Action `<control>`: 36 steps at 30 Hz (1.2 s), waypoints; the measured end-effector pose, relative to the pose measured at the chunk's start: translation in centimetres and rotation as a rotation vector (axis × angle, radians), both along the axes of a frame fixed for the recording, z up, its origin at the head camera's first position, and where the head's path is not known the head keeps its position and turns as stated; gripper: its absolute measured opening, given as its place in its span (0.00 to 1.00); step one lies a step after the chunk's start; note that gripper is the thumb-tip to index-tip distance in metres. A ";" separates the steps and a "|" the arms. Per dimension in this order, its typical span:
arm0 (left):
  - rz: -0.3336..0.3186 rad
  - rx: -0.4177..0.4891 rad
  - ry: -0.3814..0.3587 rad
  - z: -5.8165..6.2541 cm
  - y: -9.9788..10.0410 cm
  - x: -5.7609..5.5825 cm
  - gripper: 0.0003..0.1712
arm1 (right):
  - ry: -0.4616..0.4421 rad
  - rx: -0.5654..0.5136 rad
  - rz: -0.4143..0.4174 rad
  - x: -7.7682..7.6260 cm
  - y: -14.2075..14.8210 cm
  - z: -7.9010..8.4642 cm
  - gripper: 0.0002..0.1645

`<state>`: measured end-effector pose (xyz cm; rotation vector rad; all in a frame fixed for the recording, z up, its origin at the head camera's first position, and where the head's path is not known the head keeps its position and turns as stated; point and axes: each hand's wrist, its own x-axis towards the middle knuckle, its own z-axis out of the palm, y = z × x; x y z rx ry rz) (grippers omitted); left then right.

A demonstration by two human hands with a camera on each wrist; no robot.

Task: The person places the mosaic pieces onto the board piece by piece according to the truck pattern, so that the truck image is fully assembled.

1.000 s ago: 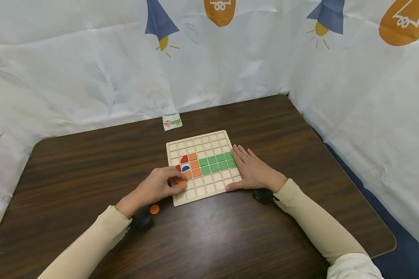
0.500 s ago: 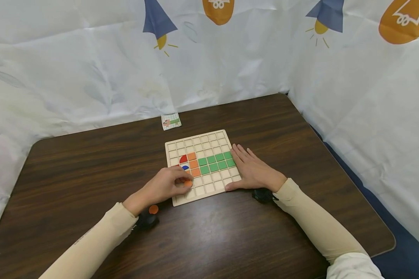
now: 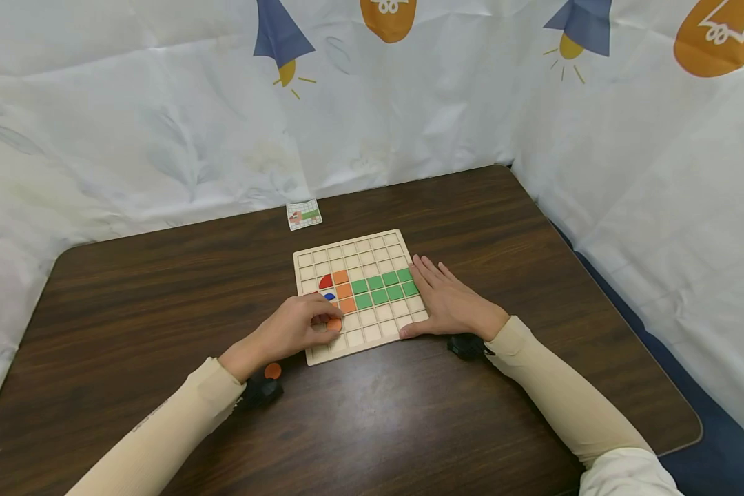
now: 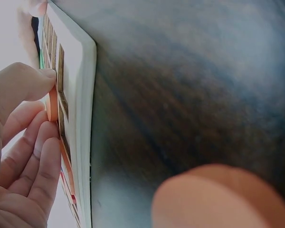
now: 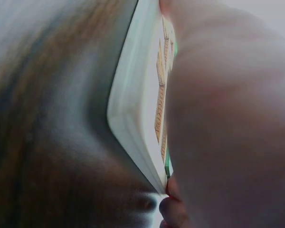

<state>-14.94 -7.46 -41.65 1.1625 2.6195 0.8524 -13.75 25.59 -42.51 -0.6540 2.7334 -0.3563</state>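
Observation:
A wooden grid board lies on the table, with several green square tiles and orange square tiles set in its cells. A red quarter-round piece and a blue half-round piece sit at its left side. My left hand pinches a rounded orange piece between thumb and fingertips, at a cell near the board's lower left; the left wrist view shows this orange piece edge-on. Against the board's right edge rests my right hand, fingers straight and spread. The left hand hides some cells.
Another rounded orange piece lies loose on the dark table, beside my left wrist. Behind the board is a small card printed with a coloured grid pattern. A white printed curtain borders the table's far side.
Within the first half second my left hand slid slightly right across the board with the orange piece, then stayed there. The right hand has kept its place.

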 end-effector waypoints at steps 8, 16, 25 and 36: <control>0.004 -0.006 -0.012 0.3 -0.4 0.2 0.14 | -0.006 -0.002 0.006 -0.1 -0.3 0.0 0.78; 0.026 0.017 0.024 0.4 -1.4 0.6 0.14 | -0.008 0.001 0.005 -0.1 -0.5 0.2 0.78; 0.113 -0.050 -0.004 1.2 -4.0 1.5 0.15 | -0.002 -0.001 0.002 -0.1 -0.3 -0.1 0.78; 0.179 -0.073 0.002 1.4 -7.2 3.1 0.15 | -0.013 -0.008 -0.007 0.1 -0.1 0.1 0.78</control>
